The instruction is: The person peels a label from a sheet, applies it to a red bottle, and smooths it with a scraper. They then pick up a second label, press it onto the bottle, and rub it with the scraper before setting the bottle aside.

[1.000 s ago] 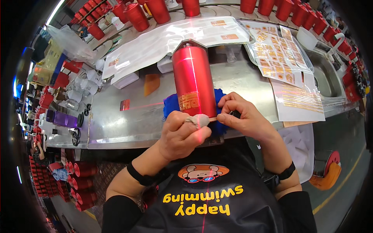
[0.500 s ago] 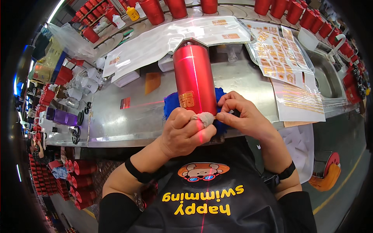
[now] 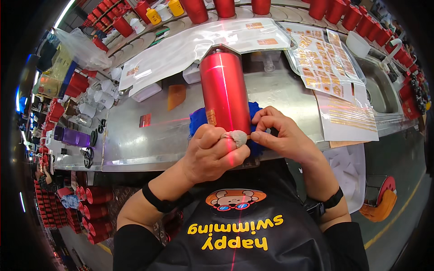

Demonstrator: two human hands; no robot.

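Note:
A tall red metal bottle (image 3: 224, 90) lies lengthwise on a blue cloth (image 3: 197, 121) at the near edge of a steel worktable (image 3: 126, 140). A small gold sticker (image 3: 211, 116) sits on the bottle's left side near its base. My left hand (image 3: 212, 153) is closed around a small grey-white cloth pad (image 3: 237, 137), pressed against the bottle's near end. My right hand (image 3: 280, 134) pinches at the bottle's near right edge, fingers curled together; what it pinches is too small to tell.
Sheets of gold stickers (image 3: 323, 63) and clear film (image 3: 194, 43) lie on the table beyond the bottle. Rows of red bottles (image 3: 334, 9) line the far edge. A sink (image 3: 377, 88) is at right. White lids (image 3: 99, 97) and more red bottles (image 3: 97, 198) sit at left.
My left hand with the pad has shifted slightly right along the bottle's near end. The bottle and right hand stay about where they were.

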